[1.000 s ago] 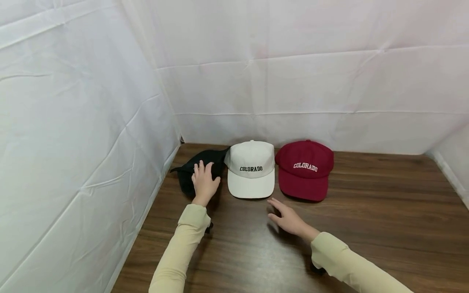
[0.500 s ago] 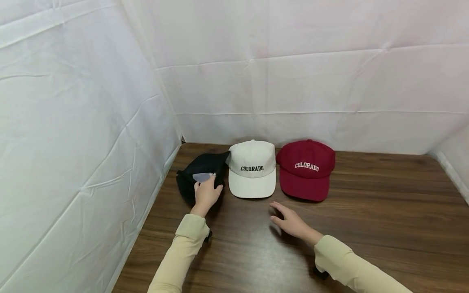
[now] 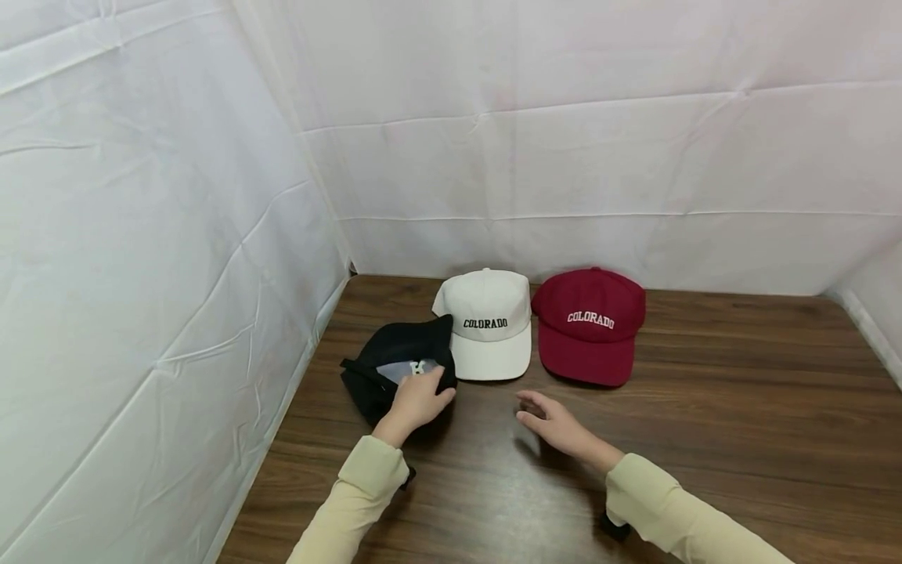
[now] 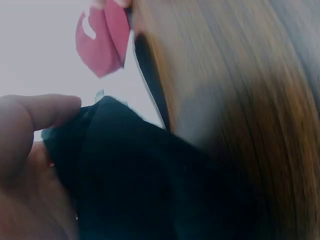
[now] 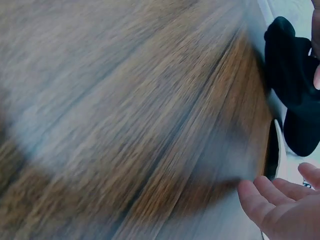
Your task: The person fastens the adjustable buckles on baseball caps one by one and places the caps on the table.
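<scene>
My left hand pinches the edge of a black hat, which lies tilted at the left of the table. A grey-lavender patch with a white letter-like mark shows on the hat, partly hidden by the fingers. In the left wrist view the thumb presses the dark cloth from one side, the fingers on the other. The hat's right side overlaps a white cap lettered COLORADO. My right hand hovers low over the wood, fingers loosely bent and holding nothing, just in front of the white cap.
A dark red cap, also lettered COLORADO, sits right beside the white one. White cloth hangs behind the brown wooden table, with more along its left side.
The left hand, first spread on top of the black hat, has gripped it and drawn it right and nearer, baring the lavender patch. The right hand has barely moved.
</scene>
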Motion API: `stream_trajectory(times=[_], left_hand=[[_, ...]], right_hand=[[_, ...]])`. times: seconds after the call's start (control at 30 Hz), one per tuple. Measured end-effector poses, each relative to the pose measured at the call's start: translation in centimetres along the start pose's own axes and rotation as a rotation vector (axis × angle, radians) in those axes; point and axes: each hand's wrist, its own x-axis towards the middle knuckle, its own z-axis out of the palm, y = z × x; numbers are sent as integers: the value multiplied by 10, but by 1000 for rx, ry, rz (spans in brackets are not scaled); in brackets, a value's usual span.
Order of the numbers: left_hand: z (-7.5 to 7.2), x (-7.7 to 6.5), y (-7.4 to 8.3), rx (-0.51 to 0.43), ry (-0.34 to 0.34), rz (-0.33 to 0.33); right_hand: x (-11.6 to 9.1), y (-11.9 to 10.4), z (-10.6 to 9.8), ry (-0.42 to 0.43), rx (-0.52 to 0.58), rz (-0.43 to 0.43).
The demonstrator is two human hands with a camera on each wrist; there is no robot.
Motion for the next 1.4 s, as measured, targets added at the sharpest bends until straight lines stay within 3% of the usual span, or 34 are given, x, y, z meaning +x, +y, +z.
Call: stream_trajectory(times=[0.13, 0.33, 0.77, 0.93, 1.13, 1.4], left_hand=[[4, -8, 12, 14, -99, 66], [13, -20, 35, 86, -209, 131], [42, -39, 72, 215, -314, 328], [47, -43, 79, 225, -345, 365], [46, -44, 80, 183, -368, 365], [40, -40, 69, 83, -281, 407]], right_hand=[[1, -3, 0, -35, 89, 37], [2, -8, 0, -51, 223, 163], [0, -10, 3, -209, 404, 295], [-4, -9, 6, -274, 414, 282], [-8, -6, -1, -265, 401, 235], [-12, -4, -30, -218, 342, 151]])
